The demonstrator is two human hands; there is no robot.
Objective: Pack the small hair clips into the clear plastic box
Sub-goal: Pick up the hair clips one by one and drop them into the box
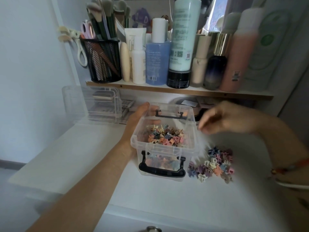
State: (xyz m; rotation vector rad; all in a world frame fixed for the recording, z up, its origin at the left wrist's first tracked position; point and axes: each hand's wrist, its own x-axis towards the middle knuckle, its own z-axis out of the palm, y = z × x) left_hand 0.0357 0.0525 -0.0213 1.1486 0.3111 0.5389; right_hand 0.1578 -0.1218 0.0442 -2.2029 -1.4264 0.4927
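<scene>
The clear plastic box [189, 146] with black latch handles stands open on the white surface, partly filled with small pastel hair clips [164, 135]. My left hand [138, 118] grips the box from its left side, the thumb at the far rim and the fingers showing through the wall. A loose pile of more hair clips [214, 164] lies on the surface just right of the box. My right hand [220, 119] hovers blurred beside the box's right rim, above the pile, with its fingertips bunched and pointing left. Blur hides whether it holds a clip.
A clear lid or organiser [93, 104] stands at the back left. Above it, a shelf [150, 88] carries a black mesh brush holder [102, 61] and several bottles. The white surface's [150, 195] front edge runs near the bottom of the view.
</scene>
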